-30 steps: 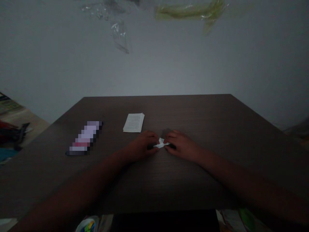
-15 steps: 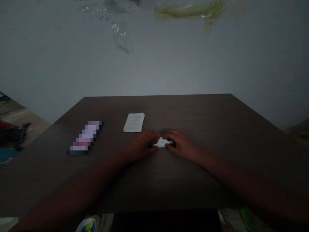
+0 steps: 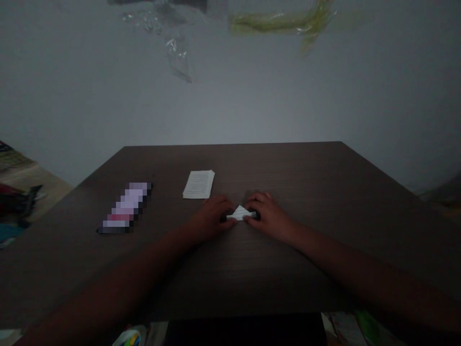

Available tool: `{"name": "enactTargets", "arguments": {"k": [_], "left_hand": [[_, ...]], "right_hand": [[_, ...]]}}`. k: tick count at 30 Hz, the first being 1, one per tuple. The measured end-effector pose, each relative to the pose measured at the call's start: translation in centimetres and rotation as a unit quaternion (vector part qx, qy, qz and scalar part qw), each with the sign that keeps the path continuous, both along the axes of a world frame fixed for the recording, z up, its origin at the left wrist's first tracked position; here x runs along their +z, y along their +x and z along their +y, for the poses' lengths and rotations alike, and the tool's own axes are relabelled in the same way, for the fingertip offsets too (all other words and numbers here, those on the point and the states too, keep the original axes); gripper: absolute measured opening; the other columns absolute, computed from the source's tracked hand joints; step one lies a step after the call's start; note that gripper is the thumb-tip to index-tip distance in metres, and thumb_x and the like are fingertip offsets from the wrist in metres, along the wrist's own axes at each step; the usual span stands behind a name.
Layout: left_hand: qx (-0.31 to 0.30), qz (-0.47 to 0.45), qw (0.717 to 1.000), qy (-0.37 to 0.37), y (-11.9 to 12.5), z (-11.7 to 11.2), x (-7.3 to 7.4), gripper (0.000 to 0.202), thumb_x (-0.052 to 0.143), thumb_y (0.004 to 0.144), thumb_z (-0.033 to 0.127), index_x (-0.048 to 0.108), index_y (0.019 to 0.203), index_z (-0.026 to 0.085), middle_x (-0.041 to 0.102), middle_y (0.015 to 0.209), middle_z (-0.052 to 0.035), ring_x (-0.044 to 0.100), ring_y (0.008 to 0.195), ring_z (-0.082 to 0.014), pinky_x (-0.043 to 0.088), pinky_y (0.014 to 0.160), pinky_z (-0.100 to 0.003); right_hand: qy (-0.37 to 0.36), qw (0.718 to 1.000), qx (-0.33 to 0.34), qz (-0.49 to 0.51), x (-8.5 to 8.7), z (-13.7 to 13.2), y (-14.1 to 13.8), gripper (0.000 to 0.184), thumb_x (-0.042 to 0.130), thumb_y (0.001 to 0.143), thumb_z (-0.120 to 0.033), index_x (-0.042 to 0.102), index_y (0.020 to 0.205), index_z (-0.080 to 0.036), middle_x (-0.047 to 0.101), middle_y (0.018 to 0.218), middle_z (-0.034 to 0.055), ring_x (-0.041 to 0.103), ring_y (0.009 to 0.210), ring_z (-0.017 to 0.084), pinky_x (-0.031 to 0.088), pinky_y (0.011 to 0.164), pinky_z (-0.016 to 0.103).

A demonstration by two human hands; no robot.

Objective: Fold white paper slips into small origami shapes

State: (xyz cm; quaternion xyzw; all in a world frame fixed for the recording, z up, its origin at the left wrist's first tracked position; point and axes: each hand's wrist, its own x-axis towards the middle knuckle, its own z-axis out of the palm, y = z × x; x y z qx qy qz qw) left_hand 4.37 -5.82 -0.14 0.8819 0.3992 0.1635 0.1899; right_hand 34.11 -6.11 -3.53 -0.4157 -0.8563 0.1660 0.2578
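Observation:
A small folded piece of white paper (image 3: 240, 213) lies on the dark wooden table (image 3: 324, 192), near its middle. My left hand (image 3: 212, 218) pinches the paper's left end with curled fingers. Pressing on the paper's right end is my right hand (image 3: 268, 215), its fingers bent and closed on it. The paper has a pointed, triangular top between the two hands. Both forearms rest low over the table and reach in from the near edge.
A small stack of white printed sheets (image 3: 199, 184) lies just beyond my left hand. A flat blurred-out object (image 3: 125, 207) rests on the table's left side. Clear plastic wrap (image 3: 178, 57) hangs on the wall behind. Clutter (image 3: 18, 202) sits on the floor at left.
The paper has gone from a flatter strip with a small raised flap to a more compact triangular fold. My right hand has closed in slightly to the left. The left hand barely moved.

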Motion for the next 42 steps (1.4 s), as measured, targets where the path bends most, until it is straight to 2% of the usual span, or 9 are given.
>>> {"name": "enactTargets", "arguments": {"k": [6,12,14,21,27,34,39,42], "left_hand": [[0.0,-0.015,1.0,0.01,0.1,0.4,-0.7,0.018,0.089,0.113,0.024,0.085,0.13,0.024,0.083,0.139,-0.0093,0.08,0.132,-0.0339,0.067,0.124,-0.053],[-0.038,-0.048,0.998,0.023,-0.2,0.7,-1.1,0.004,0.087,0.118,0.031,0.087,0.118,0.026,0.083,0.131,-0.0088,0.079,0.128,-0.032,0.068,0.122,-0.053],[-0.045,-0.056,0.997,0.027,-0.3,0.7,-0.9,0.008,0.083,0.12,0.03,0.087,0.115,0.026,0.083,0.129,-0.0087,0.079,0.125,-0.031,0.067,0.121,-0.052],[-0.034,-0.038,0.998,0.035,-0.2,0.6,-0.4,0.009,0.08,0.12,0.022,0.088,0.119,0.024,0.083,0.142,-0.0107,0.079,0.136,-0.0321,0.066,0.126,-0.051],[-0.03,-0.044,0.998,0.024,-0.1,0.7,-0.6,0.01,0.078,0.121,0.019,0.086,0.118,0.025,0.086,0.142,-0.0102,0.081,0.138,-0.0317,0.067,0.127,-0.05],[-0.039,-0.049,0.998,0.013,-0.3,0.3,-0.1,0.009,0.079,0.121,0.023,0.087,0.118,0.026,0.086,0.149,-0.0105,0.081,0.143,-0.0323,0.065,0.133,-0.049],[-0.05,-0.065,0.997,0.011,-0.5,0.4,-0.2,0.008,0.081,0.119,0.026,0.088,0.119,0.026,0.085,0.153,-0.0133,0.081,0.145,-0.0331,0.066,0.134,-0.055],[-0.05,-0.059,0.997,0.015,-0.6,0.5,-0.4,0.008,0.082,0.12,0.025,0.089,0.118,0.026,0.086,0.155,-0.0134,0.082,0.146,-0.0331,0.066,0.136,-0.054]], "right_hand": [[0.007,1.0,-0.002,0.026,-0.2,0.2,-0.1,0.019,0.094,0.108,-0.02,0.086,0.123,-0.028,0.084,0.139,0.0123,0.076,0.137,0.037,0.061,0.125,0.059],[0.014,0.998,0.013,0.056,-0.2,0.3,-0.1,0.017,0.09,0.109,-0.015,0.081,0.111,-0.029,0.084,0.13,0.0089,0.077,0.132,0.034,0.06,0.124,0.056],[0.013,0.998,0.02,0.065,0.0,0.3,-0.1,0.015,0.09,0.11,-0.016,0.081,0.11,-0.028,0.084,0.129,0.0089,0.077,0.131,0.033,0.06,0.123,0.055],[0.016,0.997,0.023,0.078,0.1,0.1,-0.1,0.009,0.089,0.116,-0.02,0.086,0.114,-0.028,0.084,0.128,0.0092,0.078,0.128,0.032,0.063,0.121,0.055],[0.025,0.996,0.022,0.083,-0.3,0.3,-0.2,0.01,0.086,0.12,-0.022,0.085,0.112,-0.028,0.085,0.126,0.0093,0.079,0.125,0.032,0.064,0.118,0.054],[0.013,0.996,0.031,0.077,0.0,0.3,-0.2,0.014,0.09,0.114,-0.017,0.083,0.108,-0.027,0.086,0.131,0.0105,0.081,0.132,0.033,0.064,0.121,0.054],[0.003,0.996,0.047,0.075,0.4,0.0,-0.2,0.017,0.092,0.11,-0.014,0.082,0.109,-0.029,0.086,0.137,0.0098,0.079,0.137,0.033,0.064,0.123,0.054],[-0.001,0.996,0.054,0.071,0.5,-0.1,-0.2,0.017,0.092,0.11,-0.015,0.082,0.108,-0.029,0.085,0.136,0.0097,0.078,0.137,0.033,0.064,0.123,0.054]]}}
